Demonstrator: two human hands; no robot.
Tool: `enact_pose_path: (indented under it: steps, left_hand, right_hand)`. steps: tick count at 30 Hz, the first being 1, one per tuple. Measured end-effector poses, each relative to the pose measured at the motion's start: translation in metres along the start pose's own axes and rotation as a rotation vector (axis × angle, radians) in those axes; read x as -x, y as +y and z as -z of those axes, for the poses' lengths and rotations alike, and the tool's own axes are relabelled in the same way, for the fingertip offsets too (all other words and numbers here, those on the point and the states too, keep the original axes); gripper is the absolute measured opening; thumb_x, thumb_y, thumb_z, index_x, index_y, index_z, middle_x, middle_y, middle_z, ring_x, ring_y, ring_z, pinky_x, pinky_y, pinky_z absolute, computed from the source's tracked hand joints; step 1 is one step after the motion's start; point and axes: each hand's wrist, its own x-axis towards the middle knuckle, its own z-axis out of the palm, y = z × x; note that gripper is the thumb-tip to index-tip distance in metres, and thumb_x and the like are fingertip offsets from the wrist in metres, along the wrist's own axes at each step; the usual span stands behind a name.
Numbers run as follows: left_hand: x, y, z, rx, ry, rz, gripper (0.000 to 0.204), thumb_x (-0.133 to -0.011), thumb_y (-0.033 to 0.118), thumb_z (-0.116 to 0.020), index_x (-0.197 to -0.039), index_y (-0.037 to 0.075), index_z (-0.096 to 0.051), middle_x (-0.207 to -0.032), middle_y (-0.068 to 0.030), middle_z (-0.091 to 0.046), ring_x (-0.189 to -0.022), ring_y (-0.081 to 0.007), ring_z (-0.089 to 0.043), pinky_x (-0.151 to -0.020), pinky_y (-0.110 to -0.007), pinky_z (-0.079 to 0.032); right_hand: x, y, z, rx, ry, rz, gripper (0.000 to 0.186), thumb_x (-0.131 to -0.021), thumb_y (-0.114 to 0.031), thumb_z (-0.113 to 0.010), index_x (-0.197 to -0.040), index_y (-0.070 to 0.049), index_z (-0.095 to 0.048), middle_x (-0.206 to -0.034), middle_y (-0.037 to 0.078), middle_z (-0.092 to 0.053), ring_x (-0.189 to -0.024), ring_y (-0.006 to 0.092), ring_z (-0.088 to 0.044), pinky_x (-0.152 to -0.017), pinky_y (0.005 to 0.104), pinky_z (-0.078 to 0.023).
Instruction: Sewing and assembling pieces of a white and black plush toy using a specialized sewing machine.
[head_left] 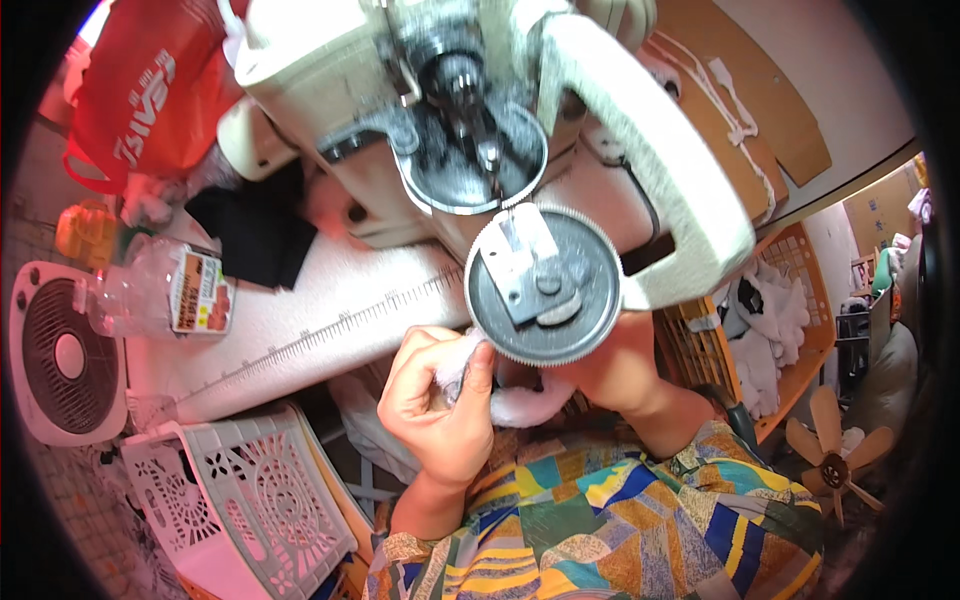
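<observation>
My left hand (440, 425) is closed, with its thumb and fingers pinching a strip of white fluffy fabric (530, 407). The fabric loops to the right below a toothed grey disc (585, 305) on a pale sewing machine (665, 150). Behind that disc lies my right hand (622, 372), near the other end of the strip. Its fingers are hidden by the disc, so its grip does not show. A second toothed disc (425, 185) meets the front one edge to edge, beneath the machine's dark needle mechanism (465, 95).
Left of the machine are a clear plastic bottle (120, 300), black cloth (260, 225), a red bag (150, 90) and a fan (65, 350). Below the ruled tabletop (270, 345) stands a white plastic basket (250, 500). An orange crate (795, 375) with white fluffy pieces stands right, beside fan blades (835, 455).
</observation>
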Motion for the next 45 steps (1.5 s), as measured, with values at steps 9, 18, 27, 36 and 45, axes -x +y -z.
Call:
enact_pose_path:
  steps: [9,18,27,36,45]
  left_hand:
    - [-0.059,0.018,-0.005,0.007,0.044,-0.258,0.009,-0.078,-0.010,-0.065,-0.079,-0.003,-0.059,-0.078,-0.0079,-0.055,-0.074,-0.0154,-0.051,-0.068,-0.025,-0.041]
    - [-0.064,0.019,-0.005,-0.071,0.052,-0.351,0.014,-0.076,-0.005,-0.072,-0.078,-0.001,-0.058,-0.077,-0.0073,-0.056,-0.075,-0.0173,-0.053,-0.067,-0.027,-0.042]
    - [-0.065,0.022,-0.011,-0.115,0.059,-0.375,0.015,-0.076,-0.005,-0.073,-0.078,-0.001,-0.059,-0.078,-0.0073,-0.057,-0.076,-0.0180,-0.054,-0.067,-0.027,-0.043]
    - [-0.064,0.017,-0.006,0.024,0.041,-0.288,0.016,-0.078,-0.004,-0.071,-0.076,-0.001,-0.056,-0.079,-0.0079,-0.057,-0.075,-0.0164,-0.053,-0.068,-0.026,-0.042]
    - [-0.066,0.017,-0.004,0.005,0.020,-0.326,0.015,-0.078,-0.003,-0.071,-0.074,-0.001,-0.057,-0.076,-0.0071,-0.056,-0.076,-0.0178,-0.052,-0.069,-0.027,-0.042]
  right_hand:
    - [-0.068,-0.027,0.040,0.311,-0.303,0.393,0.029,-0.072,-0.012,-0.077,-0.094,0.004,-0.065,-0.088,0.008,-0.069,-0.085,0.0145,-0.065,-0.076,0.0289,-0.050]
    - [-0.074,-0.038,0.034,-0.054,-0.226,0.107,0.009,-0.081,0.008,-0.063,-0.089,0.007,-0.064,-0.090,0.005,-0.065,-0.083,0.0084,-0.059,-0.076,0.0247,-0.047]
    - [-0.075,-0.037,0.031,-0.284,-0.196,0.122,0.004,-0.081,0.008,-0.063,-0.086,0.007,-0.062,-0.084,0.003,-0.060,-0.079,0.0070,-0.054,-0.073,0.0229,-0.044]
    - [-0.075,-0.035,0.031,-0.045,-0.185,0.191,0.006,-0.079,0.008,-0.063,-0.085,0.007,-0.064,-0.084,0.004,-0.062,-0.078,0.0078,-0.055,-0.072,0.0233,-0.045]
    - [-0.076,-0.037,0.030,-0.025,-0.164,0.196,0.006,-0.078,0.011,-0.061,-0.083,0.007,-0.062,-0.082,0.004,-0.061,-0.078,0.0076,-0.054,-0.072,0.0227,-0.044]
